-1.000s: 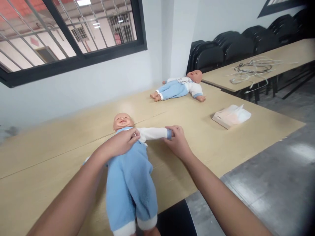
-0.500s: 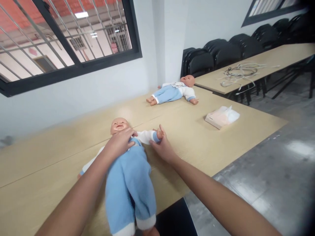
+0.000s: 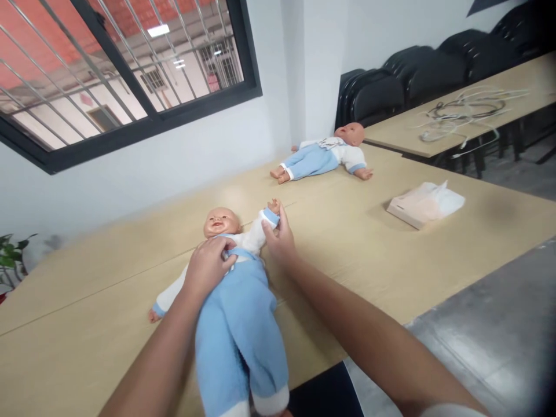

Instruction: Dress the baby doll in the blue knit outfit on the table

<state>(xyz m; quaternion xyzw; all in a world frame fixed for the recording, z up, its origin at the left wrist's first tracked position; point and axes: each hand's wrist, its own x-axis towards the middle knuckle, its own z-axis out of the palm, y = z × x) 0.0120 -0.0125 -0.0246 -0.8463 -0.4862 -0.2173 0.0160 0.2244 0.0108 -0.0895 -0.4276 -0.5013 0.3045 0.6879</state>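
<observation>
A baby doll in light blue trousers and a white top lies on its back on the wooden table, its legs pointing at me. On its chest rests my left hand, fingers curled at the blue strap or trim; whether they pinch the cloth is hard to make out. My right hand grips the doll's forearm near the blue cuff, thumb on one side and fingers on the other. That arm is bent up beside the doll's head. The doll's other arm lies stretched out on the table.
A second doll in like clothes lies farther back by the wall. A tissue pack sits to the right. White cables lie tangled on another table, with black folding chairs stacked behind. A plant shows at the left edge.
My right hand has brought the doll's arm upward, toward its head, from a sideways position. My left hand has slid slightly down from the doll's neck onto its chest. The camera view has shifted.
</observation>
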